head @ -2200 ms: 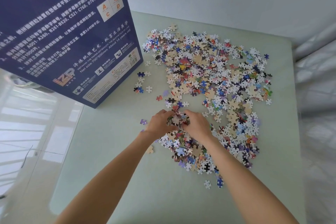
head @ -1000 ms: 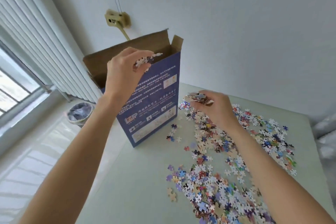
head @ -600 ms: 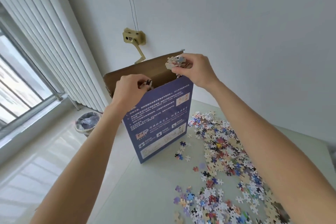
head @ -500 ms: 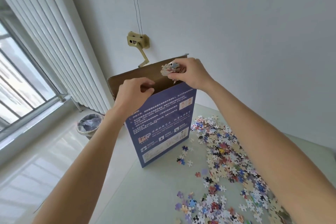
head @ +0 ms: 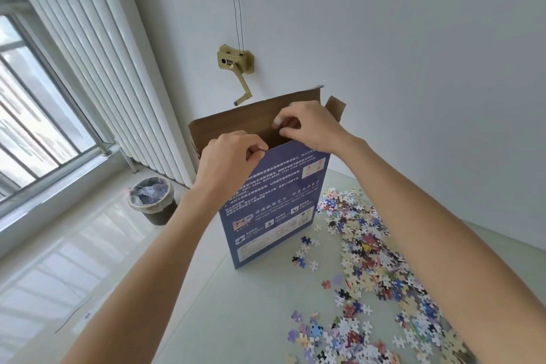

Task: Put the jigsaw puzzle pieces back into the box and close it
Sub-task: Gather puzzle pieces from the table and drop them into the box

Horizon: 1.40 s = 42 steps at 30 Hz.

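A tall blue box printed with white text stands upright near the left edge of a pale green tabletop, its brown cardboard flaps raised and its top open. Both of a person's bare hands are at that opening. The left hand sits at the near rim, its fingers curled with the thumb tip meeting the forefinger right at the edge of the blue front panel; whether they pinch the rim itself or a small piece cannot be told. The right hand hovers over the open mouth, its fingers bent inward and bunched narrowly, with nothing visible between them. A small side flap stands up just behind the right hand.

A dense spread of loose jigsaw puzzle pieces in many colours lies on the tabletop to the right of the box and runs toward the lower right corner, with a few stray pieces just beside the box's base.

Behind the box, a brass-coloured hand crank with thin cords is fixed to the white wall. On the floor to the left stands a lined waste bin below white vertical blinds and a window.
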Tool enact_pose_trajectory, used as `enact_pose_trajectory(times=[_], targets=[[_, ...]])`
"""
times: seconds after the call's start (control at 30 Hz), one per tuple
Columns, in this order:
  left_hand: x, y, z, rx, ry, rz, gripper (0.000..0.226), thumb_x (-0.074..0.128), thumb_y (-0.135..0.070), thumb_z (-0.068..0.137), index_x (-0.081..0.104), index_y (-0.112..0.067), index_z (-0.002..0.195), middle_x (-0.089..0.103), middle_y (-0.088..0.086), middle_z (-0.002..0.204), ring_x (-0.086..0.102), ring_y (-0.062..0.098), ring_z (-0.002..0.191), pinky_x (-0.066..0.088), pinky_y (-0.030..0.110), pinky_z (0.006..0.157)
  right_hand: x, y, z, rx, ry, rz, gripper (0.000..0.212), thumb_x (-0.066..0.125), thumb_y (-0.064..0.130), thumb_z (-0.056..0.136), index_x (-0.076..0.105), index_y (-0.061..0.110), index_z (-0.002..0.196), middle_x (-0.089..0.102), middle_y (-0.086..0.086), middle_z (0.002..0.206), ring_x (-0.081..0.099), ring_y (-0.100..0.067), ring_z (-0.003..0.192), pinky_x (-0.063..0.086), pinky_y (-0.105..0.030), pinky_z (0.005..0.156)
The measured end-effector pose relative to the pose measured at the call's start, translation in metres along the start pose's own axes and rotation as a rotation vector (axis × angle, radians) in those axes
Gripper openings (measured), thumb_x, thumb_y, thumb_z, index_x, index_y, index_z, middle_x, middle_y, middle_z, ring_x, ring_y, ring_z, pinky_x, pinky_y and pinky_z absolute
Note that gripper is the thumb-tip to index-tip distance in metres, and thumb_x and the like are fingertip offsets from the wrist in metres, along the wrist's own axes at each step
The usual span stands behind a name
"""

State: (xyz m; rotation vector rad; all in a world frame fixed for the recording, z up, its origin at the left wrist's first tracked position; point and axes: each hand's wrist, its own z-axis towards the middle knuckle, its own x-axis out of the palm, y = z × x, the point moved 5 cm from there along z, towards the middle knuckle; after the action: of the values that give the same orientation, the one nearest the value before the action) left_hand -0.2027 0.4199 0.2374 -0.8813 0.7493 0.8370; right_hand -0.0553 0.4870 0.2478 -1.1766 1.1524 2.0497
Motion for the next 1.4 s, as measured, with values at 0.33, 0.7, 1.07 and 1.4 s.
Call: enact_pose_trajectory(times=[0.33,0.7,1.07,1.4], targets=[[0.041,-0.039,-0.06,0.423,-0.249,-0.019,0.015,0.059,-0.019,0.088,0.071,-0.016,0.096,0.07,-0.002,0.089,0.062,0.013,0.081,0.047,0.018,0.057,0.027,-0.015,-0.154,0.038,-0.355,-0.075,0.016,0.063,0.009,0.085,0.069,0.009,0.101,0.07,-0.003,0.094,0.063,-0.014,0.082,0.051,-0.021,0.069],[0.239,-0.037,-0.223,-0.075,0.819,-0.169,0.053,0.064,-0.026,0.085,0.045,-0.024,0.135,0.056,0.004,0.123,0.056,0.017,0.105,0.046,0.028,0.088,0.164,-0.098,-0.444,1.023,0.144,0.101,0.045,0.062,0.022,0.087,0.051,0.01,0.13,0.051,-0.008,0.131,0.045,-0.023,0.121,0.035,-0.03,0.1],[0.284,-0.054,-0.302,-0.211,1.014,-0.061,0.096,0.076,-0.045,0.07,0.019,-0.022,0.144,0.023,0.01,0.139,0.024,0.029,0.125,0.043,0.038,0.093,0.218,-0.073,-0.501,1.221,0.187,-0.03,0.075,0.072,0.049,0.071,0.04,0.019,0.132,0.023,-0.017,0.145,0.027,-0.036,0.13,0.032,-0.047,0.107],[0.299,-0.082,-0.31,-0.179,0.995,-0.102,0.11,0.081,-0.048,0.062,0.013,-0.026,0.146,0.026,0.005,0.136,0.028,0.024,0.121,0.042,0.034,0.093,0.243,-0.067,-0.451,0.967,0.365,-0.049,0.098,0.074,0.048,0.07,0.017,0.018,0.144,0.027,-0.011,0.141,0.032,-0.028,0.122,0.041,-0.034,0.093]])
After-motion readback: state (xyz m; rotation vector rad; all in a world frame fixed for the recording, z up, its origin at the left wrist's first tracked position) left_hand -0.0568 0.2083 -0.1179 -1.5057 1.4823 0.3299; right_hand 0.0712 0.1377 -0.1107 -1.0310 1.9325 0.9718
